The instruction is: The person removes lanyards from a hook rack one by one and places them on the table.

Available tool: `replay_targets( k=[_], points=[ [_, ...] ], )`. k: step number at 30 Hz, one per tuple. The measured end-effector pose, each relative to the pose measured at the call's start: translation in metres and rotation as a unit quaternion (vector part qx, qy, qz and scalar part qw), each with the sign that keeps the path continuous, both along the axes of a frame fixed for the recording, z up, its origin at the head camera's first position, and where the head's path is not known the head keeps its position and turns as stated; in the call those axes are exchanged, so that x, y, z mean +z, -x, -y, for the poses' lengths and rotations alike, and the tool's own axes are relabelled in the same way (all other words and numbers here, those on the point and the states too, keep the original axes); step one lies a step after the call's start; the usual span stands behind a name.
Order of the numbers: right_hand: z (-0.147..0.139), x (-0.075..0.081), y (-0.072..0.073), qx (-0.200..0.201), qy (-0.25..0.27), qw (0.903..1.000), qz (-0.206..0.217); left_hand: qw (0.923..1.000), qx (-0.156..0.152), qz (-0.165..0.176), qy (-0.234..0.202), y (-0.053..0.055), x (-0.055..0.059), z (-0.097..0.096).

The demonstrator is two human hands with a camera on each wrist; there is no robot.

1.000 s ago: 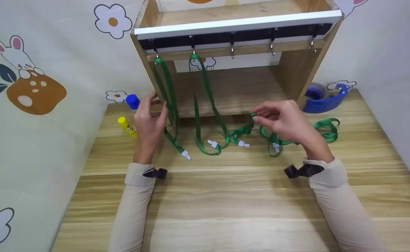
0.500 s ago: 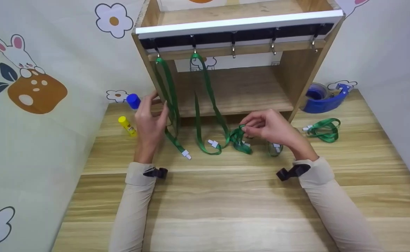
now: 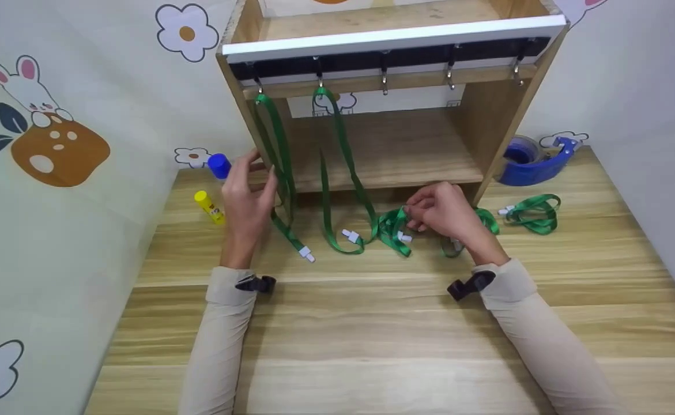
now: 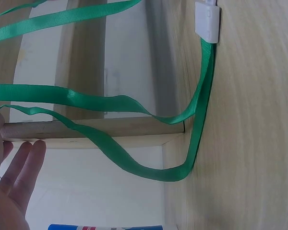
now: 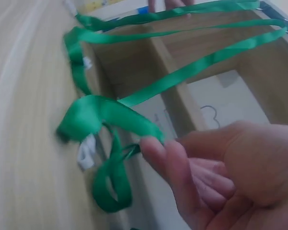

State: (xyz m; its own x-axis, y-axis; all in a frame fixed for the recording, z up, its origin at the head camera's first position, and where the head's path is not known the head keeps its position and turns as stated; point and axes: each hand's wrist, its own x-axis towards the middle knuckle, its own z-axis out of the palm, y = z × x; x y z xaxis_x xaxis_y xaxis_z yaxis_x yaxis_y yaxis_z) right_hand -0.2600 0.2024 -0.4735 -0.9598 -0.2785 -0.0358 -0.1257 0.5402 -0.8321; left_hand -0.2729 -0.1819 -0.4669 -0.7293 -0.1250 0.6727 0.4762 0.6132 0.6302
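My left hand (image 3: 246,193) grips the front edge of the left side panel (image 4: 134,127) of a wooden hook rack (image 3: 392,147), thumb on one face and fingers on the other. My right hand (image 3: 442,210) pinches a fold of a loosely bunched green lanyard (image 5: 134,120) between thumb and index finger, low at the rack's front. A white plastic clip (image 5: 88,152) hangs below that fold. One green lanyard (image 3: 281,138) hangs from the leftmost hook beside my left hand. On the second hook hangs another lanyard (image 3: 343,141), its lower loop reaching the table.
Three bare metal hooks, such as the middle hook (image 3: 384,83), line the right of the rack. A coiled lanyard (image 3: 539,216) lies at right, below a blue tape dispenser (image 3: 536,167). A yellow glue stick (image 3: 209,207) and a blue cap (image 3: 219,166) stand at left.
My right hand has moved left and down with the pinched lanyard, which now sits bunched lower near the second hanging lanyard. My left hand stays on the side panel.
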Motion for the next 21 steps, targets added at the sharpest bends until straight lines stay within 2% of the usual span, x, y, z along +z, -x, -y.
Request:
replay_targets(
  k=[4,7,15,21],
  points=[
    [0.002,-0.007,-0.001,-0.012,-0.045,0.9989,-0.010,1.0000,0.002,-0.001,0.003,0.000,0.000,0.000],
    [0.005,-0.009,-0.001,-0.007,-0.047,0.9989,-0.007,1.0000,0.003,0.003,0.003,0.000,0.000,0.000],
    [0.006,0.003,-0.004,0.074,0.035,0.9962,0.030,1.0000,-0.001,0.004,0.003,0.000,0.000,0.000],
    [0.005,0.019,-0.009,0.071,0.110,0.9897,0.059,0.9999,-0.003,0.012,0.000,-0.001,0.002,0.000]
  ],
)
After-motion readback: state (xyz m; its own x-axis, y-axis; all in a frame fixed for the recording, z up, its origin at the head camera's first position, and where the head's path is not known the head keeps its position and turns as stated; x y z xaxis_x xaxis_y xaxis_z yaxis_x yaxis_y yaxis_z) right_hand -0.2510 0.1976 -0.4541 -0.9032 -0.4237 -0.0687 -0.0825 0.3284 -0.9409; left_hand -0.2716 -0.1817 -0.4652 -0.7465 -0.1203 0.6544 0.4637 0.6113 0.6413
